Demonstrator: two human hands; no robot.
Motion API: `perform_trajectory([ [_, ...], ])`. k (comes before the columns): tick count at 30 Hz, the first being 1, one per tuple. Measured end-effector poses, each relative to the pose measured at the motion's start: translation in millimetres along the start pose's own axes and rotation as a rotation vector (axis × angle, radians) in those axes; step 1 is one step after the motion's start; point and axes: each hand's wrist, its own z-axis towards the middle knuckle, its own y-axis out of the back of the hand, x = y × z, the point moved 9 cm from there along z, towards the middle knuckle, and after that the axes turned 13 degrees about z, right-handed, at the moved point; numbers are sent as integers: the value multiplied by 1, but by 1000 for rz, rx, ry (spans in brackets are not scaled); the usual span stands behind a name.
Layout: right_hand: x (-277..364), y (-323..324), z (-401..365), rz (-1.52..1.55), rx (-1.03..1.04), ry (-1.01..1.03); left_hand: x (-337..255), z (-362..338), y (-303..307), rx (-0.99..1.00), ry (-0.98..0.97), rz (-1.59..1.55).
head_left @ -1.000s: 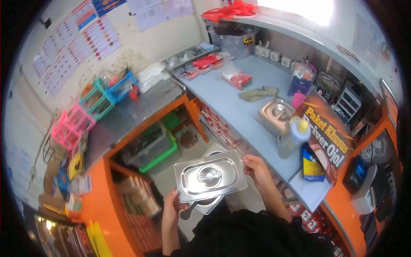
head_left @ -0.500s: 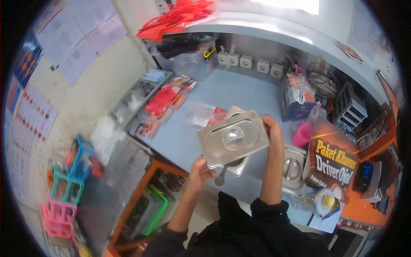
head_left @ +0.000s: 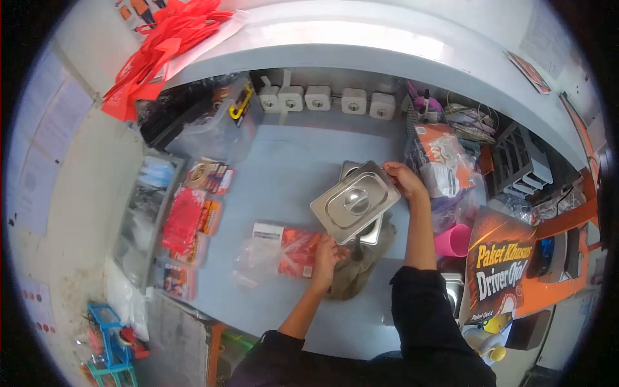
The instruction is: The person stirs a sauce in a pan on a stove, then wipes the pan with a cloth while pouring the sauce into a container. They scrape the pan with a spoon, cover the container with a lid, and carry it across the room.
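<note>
A rectangular stainless-steel lid (head_left: 335,216) with a round recessed grip is held tilted in front of me. My right hand (head_left: 406,179) is closed on its upper right corner. My left hand (head_left: 327,263) has its fingers closed at the lower left edge. Beneath the lid, a steel pan (head_left: 371,236) shows at the top and lower right, its inside hidden. A dark handle end (head_left: 356,251) pokes out below the lid. Under these lies a crumpled brown cloth (head_left: 371,267) on the blue-grey tabletop (head_left: 290,155).
A red-and-white packet (head_left: 300,253) with clear plastic lies left of my left hand. Further left are red packets (head_left: 184,222) and a grey tray (head_left: 122,226). On the right stand a pink cup (head_left: 453,241), a printed sign (head_left: 500,271) and another steel container (head_left: 454,293).
The view has turned and come nearer the table. The lid is tilted more steeply, with both hands still at its edges. The brown cloth and more of the red-and-white packet now show.
</note>
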Motion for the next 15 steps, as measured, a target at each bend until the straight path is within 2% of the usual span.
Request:
perform_trajectory([
  [8, 13, 14, 1, -142, -147, -27, -10, 17, -16, 85, -15, 89],
  [10, 21, 20, 5, -303, -120, 102, -11, 14, -17, 54, -16, 88],
  [12, 38, 22, -14, -538, -198, 87, 6, 14, -24, 158, 126, 329],
  [13, 58, 6, -27, -1019, -252, 313, 5, 6, -32, 193, 4, 467],
  [14, 55, 18, -27, -1274, -349, 308, 5, -2, -31, 181, -109, 627],
  [15, 67, -12, -45, -971, -273, 356, -39, -28, -44, 142, -406, 876],
])
